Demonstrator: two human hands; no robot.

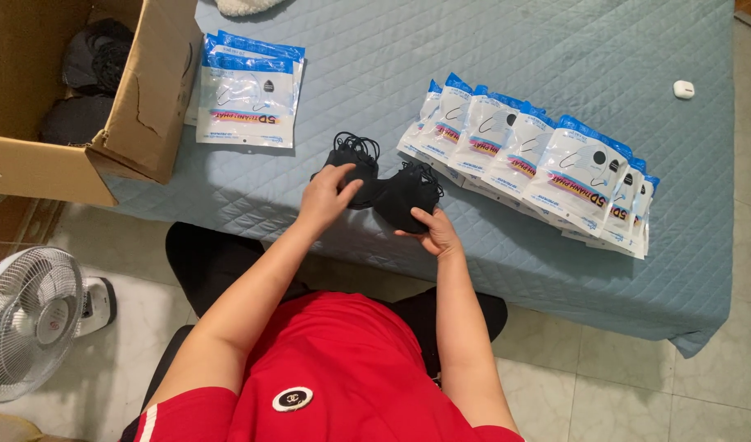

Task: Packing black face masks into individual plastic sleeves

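The person wears a bright red short-sleeved shirt point(342, 368), seen from above at the near edge of the scene. A small oval patch point(293, 399), black with a white rim and a white emblem, sits on the chest. A white stripe point(149, 422) runs along the sleeve at the near left. Both forearms are bare from the sleeves down. Dark trousers point(207, 262) cover the legs farther off.

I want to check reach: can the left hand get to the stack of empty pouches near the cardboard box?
Probably yes. The left hand rests on the black masks, and only bare blue quilt lies between it and the pouch stack.
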